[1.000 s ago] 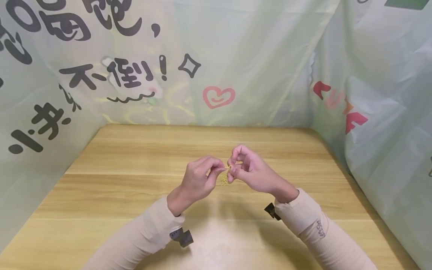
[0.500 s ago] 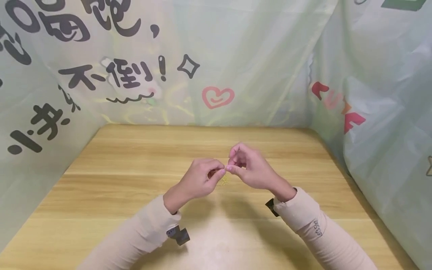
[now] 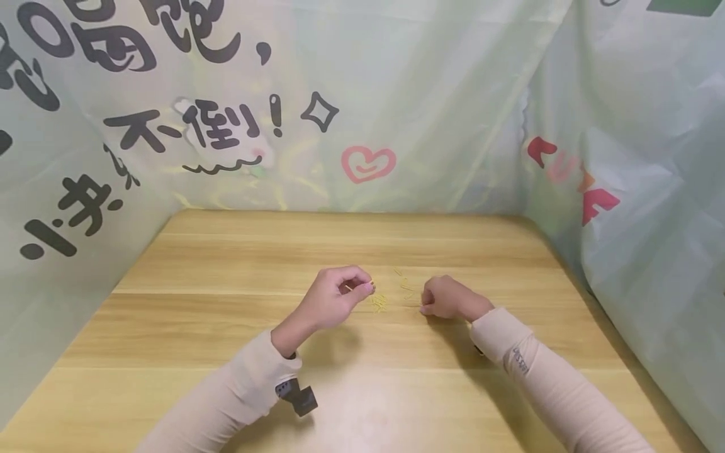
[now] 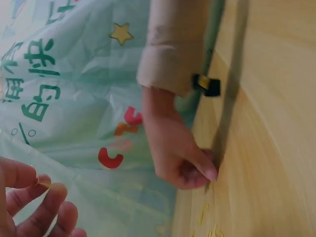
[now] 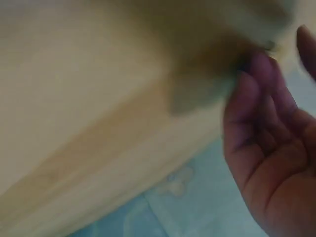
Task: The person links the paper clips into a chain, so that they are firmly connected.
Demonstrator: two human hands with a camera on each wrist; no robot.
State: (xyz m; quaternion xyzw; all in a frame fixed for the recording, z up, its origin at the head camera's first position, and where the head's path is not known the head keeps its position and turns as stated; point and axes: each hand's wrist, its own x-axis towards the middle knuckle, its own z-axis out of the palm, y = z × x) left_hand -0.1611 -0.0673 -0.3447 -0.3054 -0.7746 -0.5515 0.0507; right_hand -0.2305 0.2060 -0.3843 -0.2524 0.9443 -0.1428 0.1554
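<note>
My left hand is raised over the table, pinching a thin yellow paper clip between thumb and fingertips. Just beyond those fingertips lies a small pile of yellow paper clips. My right hand is low at the tabletop, right of the pile, with its fingers bent and fingertips right at the wood. In the blurred right wrist view a gap shows between its thumb and fingers. A few loose yellow clips lie between that hand and the pile.
The wooden table is surrounded by pale green printed sheets at the back and both sides. Small black cameras sit at both wrists, the left camera hanging close over the tabletop.
The hands were together at a yellow clip; they have parted. My right hand has moved right and down to the table, uncovering the loose clips. The left hand has stayed nearly in place.
</note>
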